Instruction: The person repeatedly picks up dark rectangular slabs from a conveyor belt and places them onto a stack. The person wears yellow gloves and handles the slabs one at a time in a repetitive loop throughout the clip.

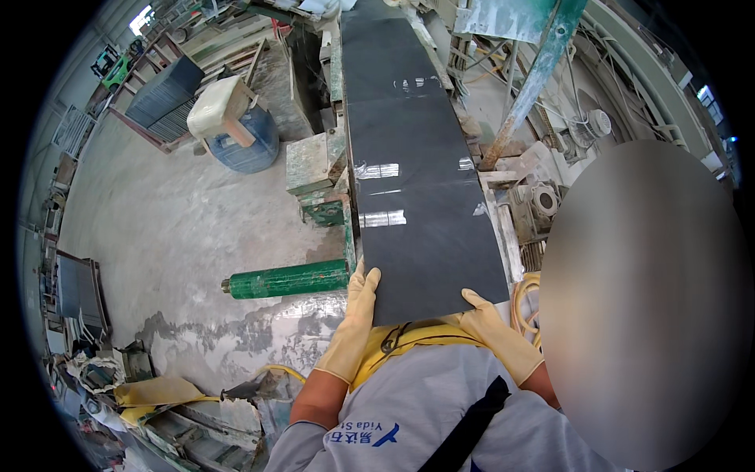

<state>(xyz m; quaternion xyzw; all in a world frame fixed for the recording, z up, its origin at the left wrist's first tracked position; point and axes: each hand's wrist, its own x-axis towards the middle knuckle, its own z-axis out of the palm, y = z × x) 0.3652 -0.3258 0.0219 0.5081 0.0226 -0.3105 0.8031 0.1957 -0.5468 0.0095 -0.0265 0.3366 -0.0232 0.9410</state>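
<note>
Black slab (436, 263) lies centre, at the near end of a long dark run, near edge at the person's waist. Left hand (359, 303): grip pinching the near-left corner, thumb on top. Right hand (486, 321): grip pinching the near edge toward its right end, thumb on top, fingers hidden. Step in hand, judging by pose: steadying or guiding the near end. Next move probably calls for both hands working together, slab level. Edges: green roller (289, 279) sticks out left, beside the run; pale rail (506, 236) close along the right, yellow hose (517, 307) near right. Most open room: left floor (189, 236), short of the blue drum (250, 149).
</note>
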